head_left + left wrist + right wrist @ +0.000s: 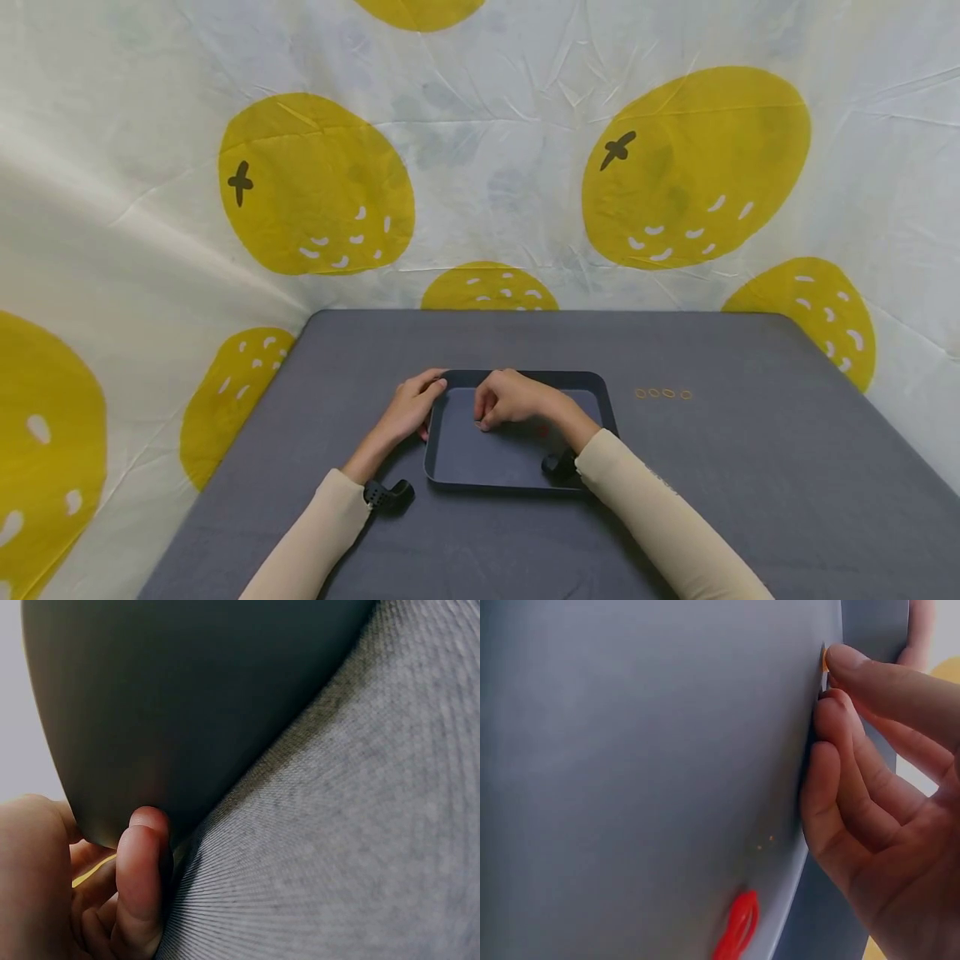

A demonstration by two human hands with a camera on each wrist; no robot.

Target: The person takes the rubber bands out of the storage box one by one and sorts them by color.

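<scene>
A dark grey rectangular tray (517, 489) lies on the table. At its left side my left hand (411, 406) grips the rim near the far corner, thumb over the edge and fingers along the outer wall (187, 712). My right hand (513, 397) is low over the tray's floor. Its thumb and index finger pinch a small orange band (825, 658), mostly hidden by the fingertips; the other fingers are curled. A red looped band (739, 926) lies in the tray, near the right wrist.
Several thin yellow-orange rings (654, 392), like rubber bands, lie in a row on the grey table (750, 467) to the right of the tray. A white cloth (495, 192) with yellow fruit shapes hangs behind and beside the table. Each wrist wears a black camera mount (390, 497).
</scene>
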